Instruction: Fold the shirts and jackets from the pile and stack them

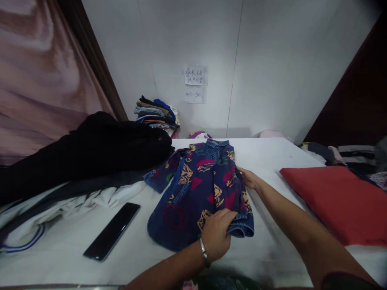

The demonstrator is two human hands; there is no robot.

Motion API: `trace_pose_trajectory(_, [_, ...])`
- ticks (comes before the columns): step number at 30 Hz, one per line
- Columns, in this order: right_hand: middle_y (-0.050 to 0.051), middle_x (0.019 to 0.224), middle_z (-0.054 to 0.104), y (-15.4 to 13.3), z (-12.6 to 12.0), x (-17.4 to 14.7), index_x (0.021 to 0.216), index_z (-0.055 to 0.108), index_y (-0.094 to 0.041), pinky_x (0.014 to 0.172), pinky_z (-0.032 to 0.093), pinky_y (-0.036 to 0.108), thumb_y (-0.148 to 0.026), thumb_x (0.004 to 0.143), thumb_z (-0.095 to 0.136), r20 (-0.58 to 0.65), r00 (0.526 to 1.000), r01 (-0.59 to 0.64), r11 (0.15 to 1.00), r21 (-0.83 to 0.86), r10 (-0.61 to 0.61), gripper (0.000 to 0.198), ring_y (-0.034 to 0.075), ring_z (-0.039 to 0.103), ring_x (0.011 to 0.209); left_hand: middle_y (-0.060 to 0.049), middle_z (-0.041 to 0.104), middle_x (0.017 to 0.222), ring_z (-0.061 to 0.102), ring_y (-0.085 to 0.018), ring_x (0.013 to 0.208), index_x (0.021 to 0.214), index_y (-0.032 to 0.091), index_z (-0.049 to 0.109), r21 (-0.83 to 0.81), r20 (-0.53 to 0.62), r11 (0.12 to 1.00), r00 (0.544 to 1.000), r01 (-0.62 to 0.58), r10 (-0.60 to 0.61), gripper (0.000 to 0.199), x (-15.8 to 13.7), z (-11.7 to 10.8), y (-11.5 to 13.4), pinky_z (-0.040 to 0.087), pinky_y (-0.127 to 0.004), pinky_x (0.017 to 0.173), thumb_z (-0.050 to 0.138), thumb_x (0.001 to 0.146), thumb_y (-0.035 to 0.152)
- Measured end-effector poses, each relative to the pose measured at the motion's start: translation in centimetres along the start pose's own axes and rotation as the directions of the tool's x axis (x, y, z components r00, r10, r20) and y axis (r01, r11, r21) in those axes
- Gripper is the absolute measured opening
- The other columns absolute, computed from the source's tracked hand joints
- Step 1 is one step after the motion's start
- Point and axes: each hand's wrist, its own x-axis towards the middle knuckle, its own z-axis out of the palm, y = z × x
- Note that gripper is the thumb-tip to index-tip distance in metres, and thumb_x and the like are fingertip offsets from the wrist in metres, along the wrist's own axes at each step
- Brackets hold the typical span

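Observation:
A dark blue patterned denim shirt [193, 189] lies flat on the white table, its collar toward the wall. Its right side is folded inward, with that sleeve running down along the front. My left hand [216, 233], wearing a silver bracelet, closes on the shirt's lower edge near the folded cuff. At the shirt's right edge, below the shoulder, my right hand [247, 177] grips the folded side, its fingertips partly hidden by the cloth. The other sleeve [163, 175] spreads out to the left.
A black phone [112, 231] lies left of the shirt. Dark clothes [121, 139] are heaped behind it. A folded red cloth [335, 203] lies at right. Against the wall stand a stack of folded clothes [155, 114] and paper notes [196, 75] hang above the white table [272, 249].

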Motion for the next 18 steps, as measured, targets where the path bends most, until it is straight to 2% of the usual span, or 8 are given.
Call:
trace_pose_trajectory(3, [0.007,0.07,0.071,-2.6,0.5,4.3,0.092,0.065,-0.013,0.074,0.055,0.031,-0.036,0.093,0.045,-0.049,0.998,0.026,0.999,0.03,-0.024,0.03,0.018,0.068,0.066,-0.001,0.065,0.109,0.058,-0.019,0.102,0.113,0.025,0.057,-0.061,0.02,0.998,1.0,-0.004,0.005,0.058,-0.1,-1.1,-0.2,0.046,-0.028,0.088,0.048,0.059,0.004])
trace_pose_trajectory(6, [0.003,0.063,0.068,-4.8,0.6,8.3,0.09,0.063,-0.014,0.074,0.055,0.03,-0.033,0.095,0.043,-0.08,0.995,0.068,0.996,0.06,-0.063,0.028,0.016,0.067,0.062,0.0,0.068,0.102,0.062,-0.017,0.094,0.107,0.026,0.06,-0.132,0.007,0.991,0.999,-0.031,0.032,0.046,-0.1,-2.0,-0.8,0.046,-0.026,0.083,0.05,0.065,0.01])
trace_pose_trajectory(8, [0.002,0.06,0.066,-6.0,0.5,10.6,0.088,0.061,-0.015,0.071,0.055,0.027,-0.031,0.095,0.043,-0.112,0.99,0.094,0.993,0.07,-0.085,0.026,0.014,0.065,0.059,0.001,0.069,0.097,0.063,-0.016,0.089,0.105,0.028,0.061,-0.165,0.032,0.985,0.998,-0.043,0.049,0.035,0.0,-2.3,-1.5,0.047,-0.024,0.08,0.054,0.071,0.021])
trace_pose_trajectory(10, [0.002,0.06,0.065,-6.9,0.2,12.8,0.086,0.06,-0.014,0.066,0.055,0.026,-0.029,0.096,0.044,-0.143,0.985,0.101,0.993,0.066,-0.091,0.025,0.013,0.063,0.058,0.001,0.069,0.097,0.064,-0.017,0.089,0.105,0.031,0.059,-0.19,0.08,0.98,0.994,-0.056,0.072,0.034,0.1,-2.2,-2.4,0.047,-0.024,0.079,0.058,0.072,0.035])
trace_pose_trajectory(13, [0.002,0.07,0.065,-7.6,-0.5,15.4,0.09,0.06,-0.012,0.062,0.054,0.026,-0.029,0.094,0.05,-0.202,0.976,0.085,0.996,0.041,-0.075,0.021,0.011,0.062,0.06,0.0,0.07,0.1,0.065,-0.017,0.092,0.109,0.032,0.056,-0.242,0.127,0.965,0.983,-0.097,0.131,0.038,0.4,-1.9,-3.7,0.047,-0.022,0.081,0.056,0.074,0.047])
trace_pose_trajectory(16, [0.003,0.089,0.064,-7.9,-1.9,16.8,0.102,0.06,-0.012,0.063,0.054,0.027,-0.033,0.092,0.055,-0.278,0.958,0.071,0.997,0.015,-0.064,0.024,0.011,0.061,0.07,0.001,0.07,0.103,0.065,-0.015,0.095,0.11,0.032,0.055,-0.282,0.162,0.951,0.971,-0.123,0.173,0.035,0.6,-1.9,-4.2,0.045,-0.021,0.085,0.051,0.077,0.044])
trace_pose_trajectory(18, [0.002,0.089,0.063,-7.8,-3.7,16.4,0.101,0.06,-0.012,0.061,0.053,0.025,-0.032,0.091,0.056,-0.324,0.943,0.079,0.997,0.01,-0.072,0.022,0.01,0.06,0.069,0.001,0.069,0.104,0.064,-0.015,0.096,0.11,0.033,0.056,-0.289,0.181,0.949,0.966,-0.128,0.185,0.033,0.8,-2.1,-3.9,0.044,-0.021,0.087,0.05,0.079,0.041])
